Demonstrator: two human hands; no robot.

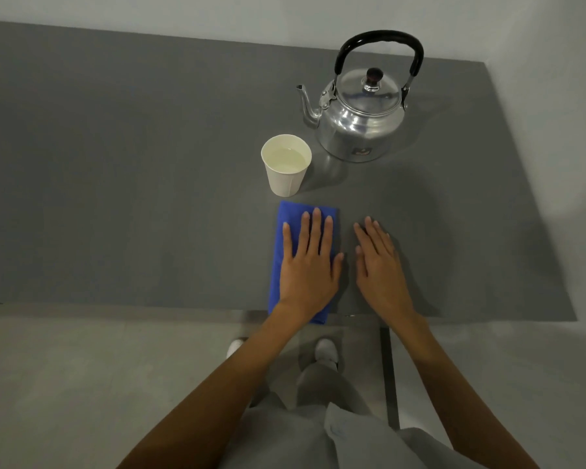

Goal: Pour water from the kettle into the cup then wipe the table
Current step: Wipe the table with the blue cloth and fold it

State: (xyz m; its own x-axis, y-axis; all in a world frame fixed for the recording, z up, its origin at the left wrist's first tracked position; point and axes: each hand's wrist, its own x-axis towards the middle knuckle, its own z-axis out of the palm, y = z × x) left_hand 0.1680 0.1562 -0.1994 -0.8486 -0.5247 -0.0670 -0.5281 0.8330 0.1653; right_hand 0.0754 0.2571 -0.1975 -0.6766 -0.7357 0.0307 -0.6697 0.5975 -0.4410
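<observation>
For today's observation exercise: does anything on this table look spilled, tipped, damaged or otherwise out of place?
Nothing stands out. The kettle and the cup stand upright, water in the cup, no puddle visible on the table. The left hand lies flat on the blue cloth; the right hand rests on the table.

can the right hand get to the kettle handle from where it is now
Probably yes. The right hand lies flat and empty on the grey table, and the stretch between it and the shiny metal kettle is bare. The kettle's black arched handle stands upright; the white paper cup sits off to the left.
</observation>
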